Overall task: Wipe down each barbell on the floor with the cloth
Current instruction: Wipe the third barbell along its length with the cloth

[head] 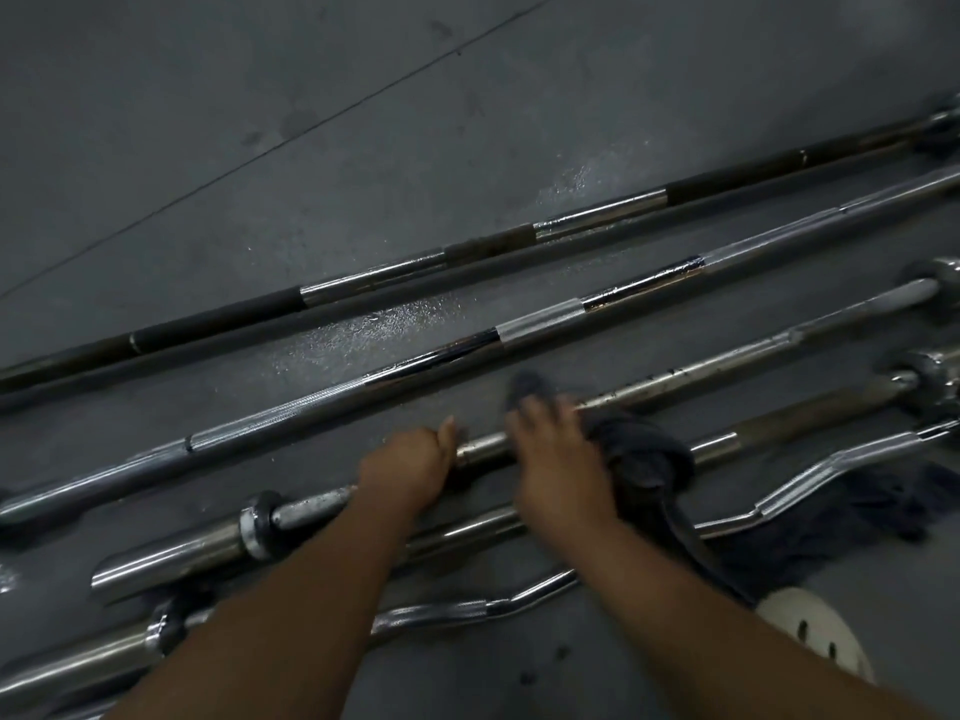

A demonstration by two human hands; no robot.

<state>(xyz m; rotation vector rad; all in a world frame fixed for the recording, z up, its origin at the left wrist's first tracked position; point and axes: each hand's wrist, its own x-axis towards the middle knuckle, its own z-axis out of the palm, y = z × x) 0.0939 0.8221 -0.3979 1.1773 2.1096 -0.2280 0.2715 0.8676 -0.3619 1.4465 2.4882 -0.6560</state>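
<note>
Several steel barbells lie side by side on the grey floor, running from lower left to upper right. My left hand (410, 462) grips the shaft of the short straight barbell (691, 379) near its left collar. Just to the right, my right hand (558, 449) holds a dark grey cloth (644, 459) against the same shaft; this hand is blurred. The cloth hangs over the bar and trails down onto the floor at the right. Beyond it lie a long chrome barbell (535, 319) and a black and chrome barbell (597, 215). A curved bar (810, 485) lies nearer to me.
Wet patches shine on the floor (363, 122) between the far bars. A white perforated shoe (815, 636) shows at the lower right. More bar ends and a thick sleeve (171, 558) crowd the lower left corner. Bare floor stretches beyond the bars.
</note>
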